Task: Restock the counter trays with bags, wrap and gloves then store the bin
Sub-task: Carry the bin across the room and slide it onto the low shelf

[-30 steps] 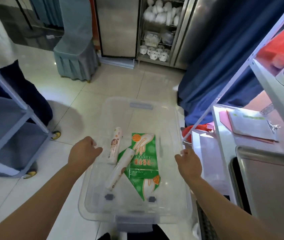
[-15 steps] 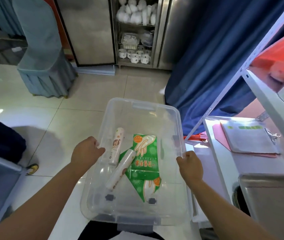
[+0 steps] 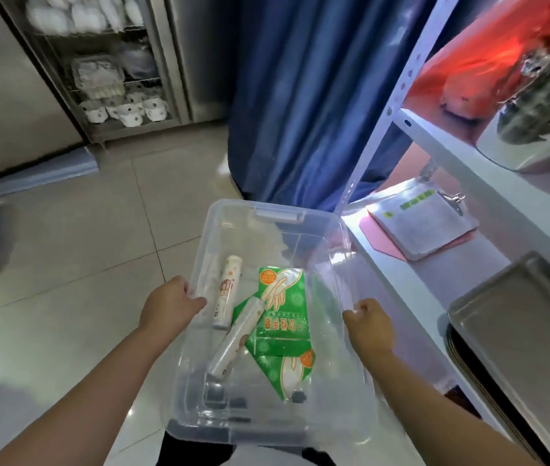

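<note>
I carry a clear plastic bin (image 3: 268,215) in front of me above the tiled floor. My left hand (image 3: 170,306) grips its left rim and my right hand (image 3: 369,322) grips its right rim. Inside lie two white rolls (image 3: 228,290) (image 3: 235,336) and two green glove packets (image 3: 283,306) (image 3: 285,366), one partly under the other. A steel tray (image 3: 535,334) sits on the white counter (image 3: 404,284) at the right, just beside the bin.
A clipboard with papers (image 3: 423,225) lies on the counter over a pink sheet. A white shelf (image 3: 488,156) above holds a steel bowl (image 3: 542,129). Blue curtain (image 3: 303,95) hangs ahead. A steel rack of white crockery (image 3: 115,75) stands at the back left.
The view has swung right and closer to the counter; the bin moved with my hands toward the counter edge. The grey cart and draped chair have left the view.
</note>
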Tool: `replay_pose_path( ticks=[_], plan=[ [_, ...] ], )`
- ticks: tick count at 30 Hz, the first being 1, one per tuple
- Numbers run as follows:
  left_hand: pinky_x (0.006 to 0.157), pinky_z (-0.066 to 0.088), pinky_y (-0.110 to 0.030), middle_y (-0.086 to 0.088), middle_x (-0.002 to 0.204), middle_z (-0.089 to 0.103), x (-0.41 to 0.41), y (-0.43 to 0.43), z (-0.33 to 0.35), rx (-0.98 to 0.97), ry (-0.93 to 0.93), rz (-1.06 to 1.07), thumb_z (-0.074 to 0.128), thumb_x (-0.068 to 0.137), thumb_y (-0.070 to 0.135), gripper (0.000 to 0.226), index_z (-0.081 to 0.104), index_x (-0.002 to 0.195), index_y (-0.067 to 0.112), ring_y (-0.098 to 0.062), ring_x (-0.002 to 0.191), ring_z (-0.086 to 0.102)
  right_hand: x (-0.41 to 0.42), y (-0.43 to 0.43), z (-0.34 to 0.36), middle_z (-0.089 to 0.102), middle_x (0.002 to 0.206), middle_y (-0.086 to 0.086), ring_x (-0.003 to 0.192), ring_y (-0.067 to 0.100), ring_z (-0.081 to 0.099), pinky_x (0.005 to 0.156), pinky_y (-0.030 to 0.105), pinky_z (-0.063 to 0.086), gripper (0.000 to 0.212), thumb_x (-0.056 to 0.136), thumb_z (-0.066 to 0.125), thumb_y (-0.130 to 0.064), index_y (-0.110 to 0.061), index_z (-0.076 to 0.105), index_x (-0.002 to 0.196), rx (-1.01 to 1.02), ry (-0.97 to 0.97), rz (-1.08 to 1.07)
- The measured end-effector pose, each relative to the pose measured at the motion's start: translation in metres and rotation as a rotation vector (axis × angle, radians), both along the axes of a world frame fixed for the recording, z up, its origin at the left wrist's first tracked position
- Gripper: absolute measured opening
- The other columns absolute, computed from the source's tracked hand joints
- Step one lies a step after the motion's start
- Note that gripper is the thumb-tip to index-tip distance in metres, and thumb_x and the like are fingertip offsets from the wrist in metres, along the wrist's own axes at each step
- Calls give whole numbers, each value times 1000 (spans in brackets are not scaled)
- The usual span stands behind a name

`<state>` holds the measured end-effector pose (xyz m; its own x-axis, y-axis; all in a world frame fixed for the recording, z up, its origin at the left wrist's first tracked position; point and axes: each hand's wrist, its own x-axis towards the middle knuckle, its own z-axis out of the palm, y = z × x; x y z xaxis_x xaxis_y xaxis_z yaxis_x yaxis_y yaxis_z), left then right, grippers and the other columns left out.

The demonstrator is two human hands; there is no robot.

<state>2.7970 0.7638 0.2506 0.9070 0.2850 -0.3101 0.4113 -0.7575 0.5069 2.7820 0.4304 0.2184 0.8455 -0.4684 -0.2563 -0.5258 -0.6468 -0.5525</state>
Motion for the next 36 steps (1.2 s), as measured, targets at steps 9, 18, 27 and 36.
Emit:
replay_pose_path(
  ticks=[9,18,27,36],
  plan=[
    [51,32,-28,-8,73,59,107,33,-41,49,124,-305,67,75,29,27,50,77,8,-26,65,53,0,58,-49,55,66,0,60,23,53,55,29,37,9,75,56,-21,-17,48,79,40,123,-311],
    [53,31,-29,-5,66,52,150,-28,-111,155,229,-563,63,79,27,25,45,73,12,-27,66,51,-32,43,-120,59,79,4,77,32,57,65,31,37,16,77,59,-21,-15,54,91,111,236,-579],
    [58,32,-28,-6,73,55,159,-128,-190,97,243,-740,65,80,24,20,52,83,8,-24,69,51,-61,-18,-180,58,74,6,69,28,50,62,32,37,13,76,60,-15,-18,49,83,132,206,-835],
    [66,34,-27,-14,91,62,186,-215,-251,26,184,-713,64,78,15,28,57,102,3,-28,82,55,-43,-80,-230,51,60,-9,56,11,46,59,29,32,19,77,61,-14,-14,58,95,78,10,-990]
  ],
)
